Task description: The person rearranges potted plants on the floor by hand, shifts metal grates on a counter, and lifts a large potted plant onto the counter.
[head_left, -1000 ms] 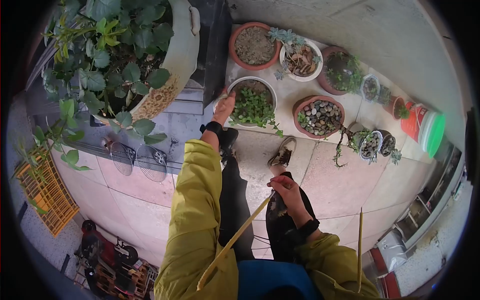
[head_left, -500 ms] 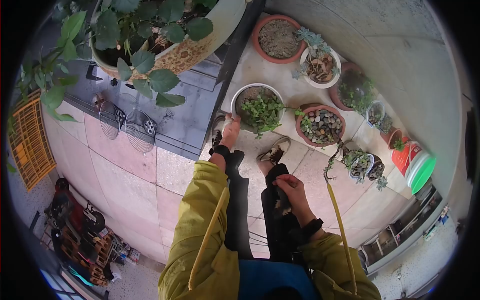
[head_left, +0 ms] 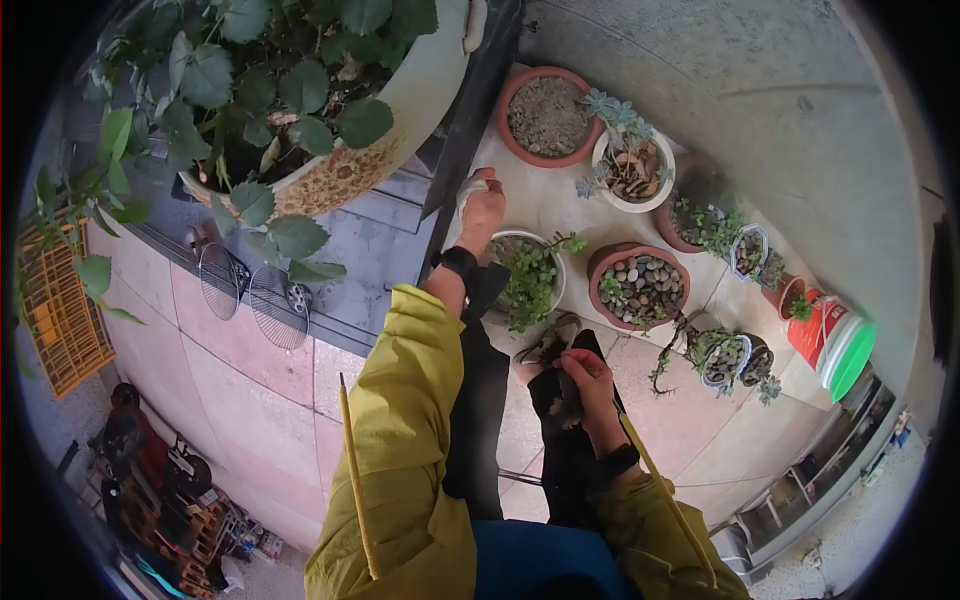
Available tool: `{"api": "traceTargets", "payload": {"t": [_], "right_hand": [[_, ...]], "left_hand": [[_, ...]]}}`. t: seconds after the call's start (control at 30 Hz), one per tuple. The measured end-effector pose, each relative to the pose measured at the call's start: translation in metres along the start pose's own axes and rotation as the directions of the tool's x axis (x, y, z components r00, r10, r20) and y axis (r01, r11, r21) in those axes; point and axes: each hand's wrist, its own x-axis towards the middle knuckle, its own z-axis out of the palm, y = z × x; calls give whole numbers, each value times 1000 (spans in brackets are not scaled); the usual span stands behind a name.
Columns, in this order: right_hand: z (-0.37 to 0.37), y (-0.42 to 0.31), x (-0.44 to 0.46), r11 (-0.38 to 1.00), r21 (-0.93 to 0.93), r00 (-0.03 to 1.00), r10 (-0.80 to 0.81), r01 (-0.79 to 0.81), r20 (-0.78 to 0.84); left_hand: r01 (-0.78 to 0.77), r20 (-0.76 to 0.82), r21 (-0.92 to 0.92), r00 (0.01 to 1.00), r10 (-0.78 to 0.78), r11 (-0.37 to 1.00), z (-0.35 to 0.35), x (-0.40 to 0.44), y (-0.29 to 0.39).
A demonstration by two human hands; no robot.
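My left hand (head_left: 482, 212) is closed around a crumpled white cloth or tissue (head_left: 467, 190), on the pale ledge beside the dark frame. Just below and right of it is a white-rimmed pot (head_left: 560, 275) of small green leaves, partly hidden by my wrist and dark sleeve edge. My right hand (head_left: 590, 385) is over my right leg with its fingertips pressed together; a small dark thing below them is too unclear to name. Two yellow cords (head_left: 355, 480) hang from my jacket.
A large patterned planter (head_left: 345, 175) stands at the upper left. Along the ledge are a terracotta pot of soil (head_left: 547, 118), a white succulent pot (head_left: 632, 170), a pot of pebbles (head_left: 640, 287) and a red bucket (head_left: 820, 330). A yellow crate (head_left: 65, 310) is at the left.
My left hand has moved up from the rim of the white-rimmed pot, with the white cloth now beyond it. The cords have swung, and the view has shifted.
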Motion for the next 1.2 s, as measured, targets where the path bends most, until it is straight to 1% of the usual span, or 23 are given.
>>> {"api": "traceTargets", "payload": {"t": [0.03,0.07,0.1,0.13,0.17,0.3,0.37,0.4,0.47,0.5,0.57,0.6,0.67,0.8,0.87,0.9,0.93,1.0,1.03,1.07,1.13,1.17,1.2], "right_hand": [[-6,5,5,1000,16,1000,-16,16,-9],[-11,9,10,999,34,999,-31,32,-19],[-14,10,14,997,62,999,-49,51,-21],[-17,10,20,995,81,998,-58,60,-25],[-21,9,25,993,99,997,-58,63,-56],[-20,-8,33,983,160,992,-75,91,-102],[-21,-5,37,976,200,991,-69,91,-115],[-21,-3,38,972,213,991,-82,104,-108],[-17,-1,40,964,235,990,-101,122,-100],[-16,-2,39,964,247,991,-78,103,-108],[-18,1,34,964,255,992,-50,77,-114],[-18,4,34,966,251,994,-35,60,-102],[-19,10,35,967,250,996,-22,43,-88],[-18,14,36,974,226,997,4,14,-78],[-17,14,36,973,229,998,9,7,-67],[-16,15,37,972,235,998,16,0,-67],[-15,15,38,971,241,997,22,-5,-68],[-15,14,39,971,240,998,28,-13,-61],[-15,13,40,970,240,998,35,-20,-56],[-14,13,40,971,237,998,38,-24,-52],[-12,13,42,969,244,997,51,-36,-56],[-12,14,43,970,242,997,54,-40,-54],[-12,15,44,971,235,997,53,-40,-48]], "left_hand": [[125,145,-213,985,-95,969,19,26,-11],[108,153,-213,985,-76,971,42,54,-32],[-180,181,192,973,145,965,66,82,-61],[-436,290,542,900,327,718,74,96,-57],[100,341,279,920,-196,955,83,111,-51],[94,333,242,927,-174,966,78,115,-15],[227,316,145,912,-262,963,79,121,-19],[223,326,157,908,-264,962,79,113,-11],[277,199,262,922,-333,924,72,96,20],[272,203,263,922,-329,926,78,97,12],[377,190,268,881,-433,886,87,95,-15],[377,188,269,882,-433,886,84,89,-13],[450,217,162,852,-477,878,74,65,-8],[451,219,205,844,-490,869,50,47,-24],[365,236,297,867,-438,882,34,41,-24],[404,279,386,806,-522,829,31,48,-47],[405,275,386,807,-522,829,28,46,-53],[184,189,542,924,-332,820,22,35,-66],[155,148,580,946,-290,800,20,31,-72],[161,143,580,945,-294,798,18,30,-78],[54,227,705,928,-296,708,11,29,-68],[58,224,706,927,-300,706,8,28,-61],[46,286,647,911,-298,761,6,27,-57]]}}
